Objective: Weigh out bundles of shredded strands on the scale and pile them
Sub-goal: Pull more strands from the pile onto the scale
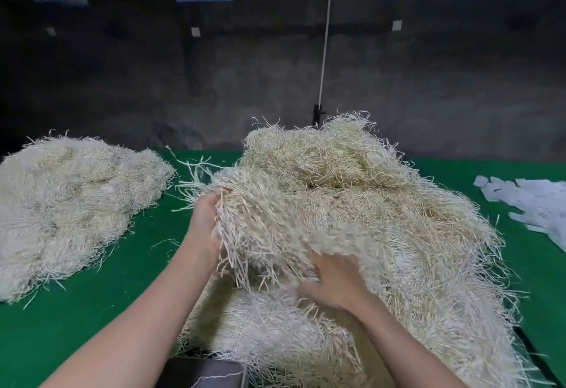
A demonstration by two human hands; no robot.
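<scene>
Left hand (207, 214): grip closed on the left edge of a bundle (263, 228) of shredded strands. Thumb on top, fingers buried in the strands.
Right hand (333, 280): fingers spread, flat against the bundle's near side, tips sunk in. It is blurred and no pinch is visible.
The bundle is lifted at its left end but not yet free of the big heap (382, 204), which covers the middle of the green desk (92, 311).
A separate flatter pile (61, 204) lies on the desk to the left, well apart from the heap.
Dark grey object (202, 372) at the bottom edge, half under strands. Possibly the scale; too little of it shows to tell.
White paper slips (536, 204) at far right.

Judgement: the step is separating one portion.
- Draw the bundle up and leftward, with the right hand holding the heap down so tangled strands shear off.
- Shake off the trailing strands before weighing.
- Risk: stragglers could drag extra material and skew the weight.
</scene>
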